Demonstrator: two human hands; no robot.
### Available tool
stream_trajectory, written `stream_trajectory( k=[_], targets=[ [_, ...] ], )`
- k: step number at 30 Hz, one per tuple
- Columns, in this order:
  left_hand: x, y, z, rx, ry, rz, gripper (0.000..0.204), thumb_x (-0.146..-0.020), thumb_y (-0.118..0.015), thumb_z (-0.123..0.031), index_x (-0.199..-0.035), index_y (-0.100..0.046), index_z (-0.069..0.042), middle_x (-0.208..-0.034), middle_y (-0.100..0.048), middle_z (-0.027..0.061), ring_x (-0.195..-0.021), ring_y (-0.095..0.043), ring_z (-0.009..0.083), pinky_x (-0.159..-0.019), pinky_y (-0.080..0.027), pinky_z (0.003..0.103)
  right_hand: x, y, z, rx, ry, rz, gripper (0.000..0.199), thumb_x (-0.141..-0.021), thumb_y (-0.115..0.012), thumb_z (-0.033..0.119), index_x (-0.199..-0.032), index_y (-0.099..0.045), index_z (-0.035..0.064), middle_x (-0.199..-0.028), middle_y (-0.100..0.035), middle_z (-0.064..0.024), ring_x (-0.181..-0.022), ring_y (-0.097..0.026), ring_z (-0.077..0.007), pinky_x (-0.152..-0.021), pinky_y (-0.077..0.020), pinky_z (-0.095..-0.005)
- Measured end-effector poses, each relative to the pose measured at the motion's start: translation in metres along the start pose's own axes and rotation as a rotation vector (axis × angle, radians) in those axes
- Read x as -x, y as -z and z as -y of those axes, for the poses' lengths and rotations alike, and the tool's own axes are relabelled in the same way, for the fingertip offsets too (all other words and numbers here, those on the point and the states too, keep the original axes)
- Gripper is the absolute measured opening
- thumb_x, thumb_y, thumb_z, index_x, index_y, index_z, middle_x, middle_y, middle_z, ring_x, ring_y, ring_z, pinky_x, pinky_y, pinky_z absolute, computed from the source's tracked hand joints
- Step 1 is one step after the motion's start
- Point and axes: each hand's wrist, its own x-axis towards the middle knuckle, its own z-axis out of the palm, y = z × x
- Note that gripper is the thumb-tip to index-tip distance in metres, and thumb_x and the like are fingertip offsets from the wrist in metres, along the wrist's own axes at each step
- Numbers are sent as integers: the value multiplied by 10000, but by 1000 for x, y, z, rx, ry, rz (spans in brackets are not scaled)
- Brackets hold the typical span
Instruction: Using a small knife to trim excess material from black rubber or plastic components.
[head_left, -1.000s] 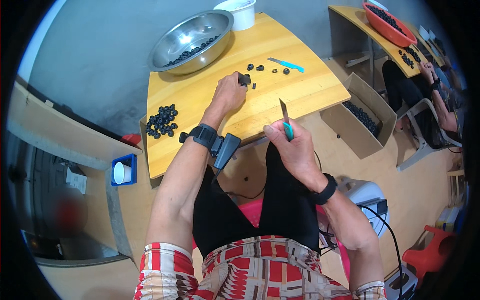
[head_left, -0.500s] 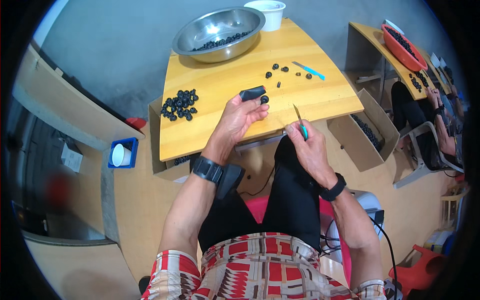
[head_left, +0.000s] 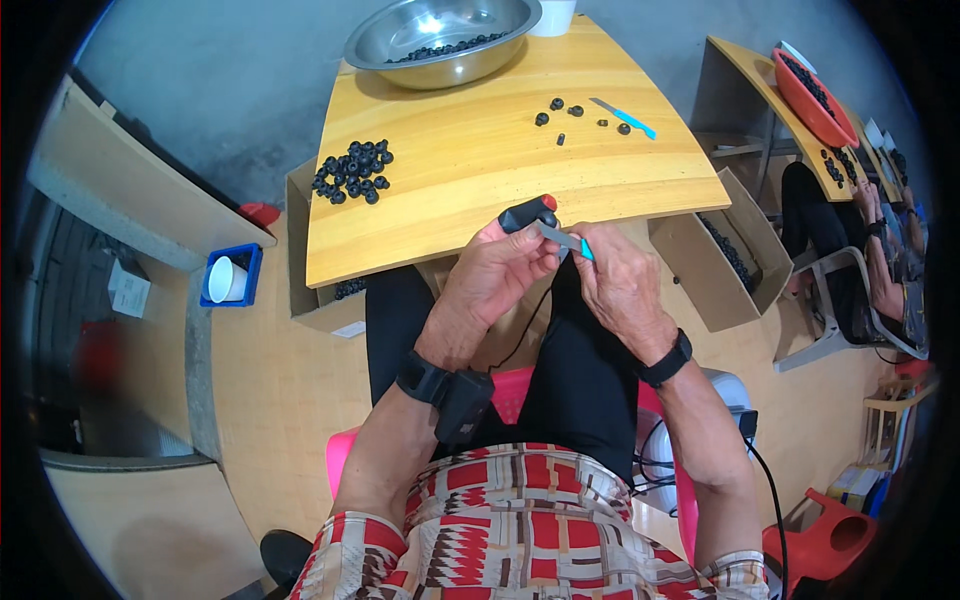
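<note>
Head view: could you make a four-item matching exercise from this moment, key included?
1. bowl
2. cup
3. basin
4. right hand

A. holds a knife
B. is red, on another table
C. is metal, on the near table
D. sits in a blue tray

Pairs: 1-C, 2-D, 3-B, 4-A

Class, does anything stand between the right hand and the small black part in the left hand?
Only the knife the right hand itself holds: its blade reaches toward the small black part in the left hand. Nothing else visible stands between; whether blade and part touch is unclear.
</note>
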Motion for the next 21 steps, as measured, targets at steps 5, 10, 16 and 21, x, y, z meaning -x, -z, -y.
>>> stream_trajectory(
  k=[5,10,16,21],
  targets=[
    [3,-7,1,40,39,23,363,-844,-584,-79,-1176,-444,-38,-968,-585,89,-814,-597,153,-693,-507,287,-1,4,2,37,-8,9,178,-747,-617,73,-913,-552,71,-781,-556,-100,-672,-587,-293,-538,-470,-391],
    [6,-8,1,56,52,45,358,-856,-563,-111,-1186,-441,-44,-1024,-583,140,-826,-601,178,-709,-500,309,-1,3,3,14,-5,-7,170,-762,-593,59,-928,-559,77,-770,-573,-119,-650,-587,-317,-522,-451,-394],
    [7,-8,3,61,65,54,345,-863,-551,-120,-1184,-449,-42,-1039,-585,157,-831,-604,179,-714,-501,313,-2,1,3,25,8,-1,167,-764,-586,55,-926,-556,86,-767,-571,-118,-652,-587,-315,-522,-450,-393],
    [8,-13,3,41,55,31,318,-859,-564,-113,-1151,-465,-35,-1006,-600,153,-829,-606,167,-716,-504,292,-1,1,1,10,-2,20,179,-764,-579,43,-936,-549,82,-772,-572,-128,-665,-588,-323,-528,-452,-399]
  ],
)
